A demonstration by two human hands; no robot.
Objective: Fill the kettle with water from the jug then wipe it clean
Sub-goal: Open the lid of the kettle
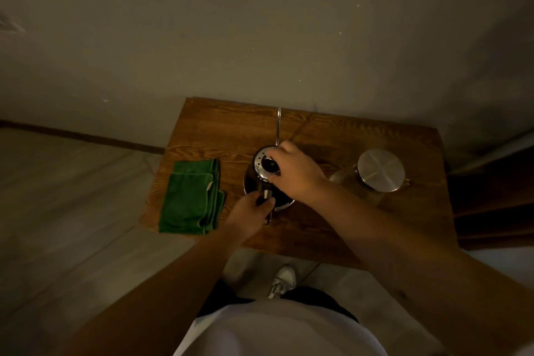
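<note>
A steel kettle (254,182) with a long thin spout stands in the middle of a small wooden table (341,222). My left hand (250,215) grips the kettle's handle at its near side. My right hand (294,172) rests over the kettle's top, fingers pinching the black knob of the lid (267,166), which is tilted. To the right stands a glass jug (372,175) with a round metal lid. A folded green cloth (192,196) lies at the table's left edge.
The table stands against a plain wall, with pale floor on the left and a dark piece of furniture on the right. My shoe (284,279) shows under the table's near edge.
</note>
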